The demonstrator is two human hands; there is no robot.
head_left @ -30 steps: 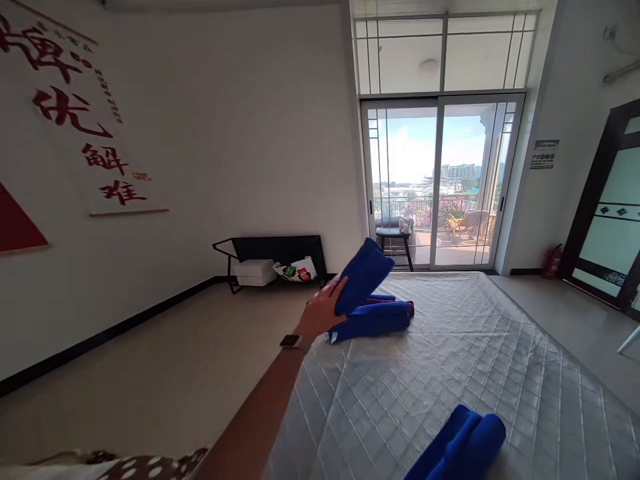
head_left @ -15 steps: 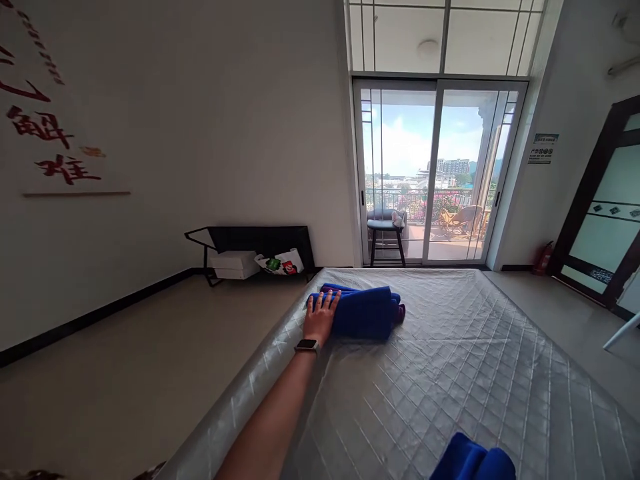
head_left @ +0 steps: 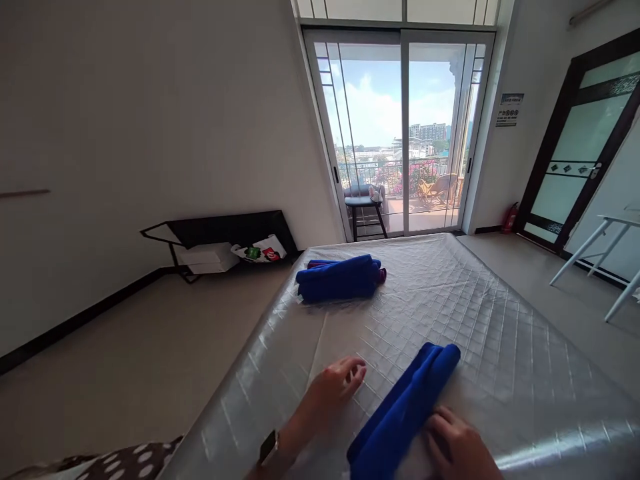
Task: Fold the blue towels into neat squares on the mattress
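Observation:
A rolled blue towel (head_left: 405, 407) lies near me on a quilted mattress wrapped in clear plastic (head_left: 480, 313). My left hand (head_left: 333, 387) hovers just left of that roll, fingers loosely curled and apart, holding nothing. My right hand (head_left: 457, 447) rests against the roll's right side at the bottom of the view, fingers bent and touching the cloth. Farther off, near the mattress's left edge, sits a stack of rolled blue towels (head_left: 337, 279) with a purple one peeking out behind.
A black rack (head_left: 225, 230) with a white box and a printed bag stands by the left wall. Sliding glass doors (head_left: 400, 133) open on a balcony with a stool. White table legs (head_left: 600, 257) stand at right. Bare floor runs along the left.
My left hand has left the far stack of towels and drawn back toward me. The view has tilted down, and my right hand has come into sight against the near blue roll.

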